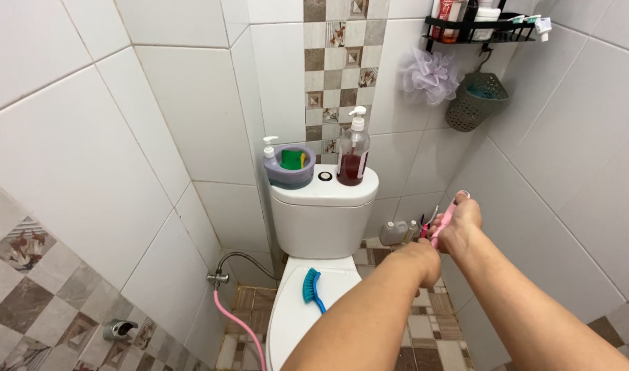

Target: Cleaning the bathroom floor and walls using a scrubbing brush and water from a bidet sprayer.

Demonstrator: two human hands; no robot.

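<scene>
To the right of the toilet tank [323,220], above the tiled floor, a pink brush handle [443,221] is gripped in the right hand [459,223], fingers wrapped tightly round it. The left hand [422,261] is held just below, touching the handle's lower end; whether its fingers are closed cannot be told. On the closed toilet lid [294,309], near its back edge, a blue scrubbing brush [312,287] is laid.

a blue scrub brush [312,287] lies on the closed toilet lid [294,323]. a red soap bottle [353,152] and a sponge holder [290,167] stand on the cistern [323,218].
</scene>
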